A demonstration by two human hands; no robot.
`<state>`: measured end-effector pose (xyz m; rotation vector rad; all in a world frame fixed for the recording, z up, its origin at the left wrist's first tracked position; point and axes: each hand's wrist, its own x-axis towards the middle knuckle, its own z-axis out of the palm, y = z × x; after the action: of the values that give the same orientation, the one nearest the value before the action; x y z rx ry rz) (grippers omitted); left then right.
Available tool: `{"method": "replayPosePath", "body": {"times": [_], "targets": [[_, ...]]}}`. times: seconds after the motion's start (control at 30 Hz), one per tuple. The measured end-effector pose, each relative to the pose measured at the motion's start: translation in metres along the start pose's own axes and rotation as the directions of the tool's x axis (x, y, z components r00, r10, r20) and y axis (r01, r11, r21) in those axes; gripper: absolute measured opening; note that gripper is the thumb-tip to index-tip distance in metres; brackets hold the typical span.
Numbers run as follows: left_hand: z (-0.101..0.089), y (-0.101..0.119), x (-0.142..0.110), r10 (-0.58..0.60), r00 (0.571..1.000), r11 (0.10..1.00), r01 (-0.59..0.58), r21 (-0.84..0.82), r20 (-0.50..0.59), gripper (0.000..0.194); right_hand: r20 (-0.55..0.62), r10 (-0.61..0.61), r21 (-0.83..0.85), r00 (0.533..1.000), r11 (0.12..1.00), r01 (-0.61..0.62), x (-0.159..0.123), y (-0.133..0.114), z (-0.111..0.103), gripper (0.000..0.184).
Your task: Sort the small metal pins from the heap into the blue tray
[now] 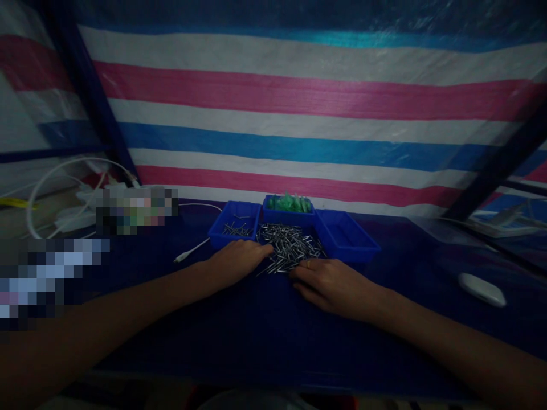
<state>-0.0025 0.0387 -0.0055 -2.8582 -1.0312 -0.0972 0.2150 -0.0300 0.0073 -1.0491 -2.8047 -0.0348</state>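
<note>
A loose pile of thin silvery metal pins (288, 246), like nails, lies between blue trays on the dark blue table. My left hand (239, 261) rests back-up at the pile's left side, beside the front of the left blue tray (222, 232). Its thumb points at the pile, and the other fingers are hidden. At the pile's near right edge is my right hand (329, 283), with a ring on one finger. Its fingers are curled down and closed at the pins; what they hold, if anything, is hidden. Several similar pins lie inside the left tray.
Behind the pile stands a blue tray (288, 217) of green plastic pieces. An empty-looking blue tray (354, 247) sits at right. A white cable (192, 250) lies left, near blurred-out items. Far right is a white rounded object (482, 288). Striped sheeting (299, 97) hangs behind the table.
</note>
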Motion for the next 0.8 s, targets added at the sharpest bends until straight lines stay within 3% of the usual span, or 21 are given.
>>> {"method": "replayPosePath", "body": {"times": [0.33,0.8], "targets": [[-0.005,0.004,-0.002,0.006,1.000,1.000,-0.005,-0.017,0.030,0.014,0.007,-0.008,0.006,1.000,1.000,0.008,-0.001,0.001,0.001,0.013],[-0.005,0.019,-0.008,0.034,0.990,0.989,-0.052,-0.136,-0.134,0.017,-0.012,-0.011,-0.012,1.000,1.000,0.011,-0.002,0.001,0.001,0.014]]}}
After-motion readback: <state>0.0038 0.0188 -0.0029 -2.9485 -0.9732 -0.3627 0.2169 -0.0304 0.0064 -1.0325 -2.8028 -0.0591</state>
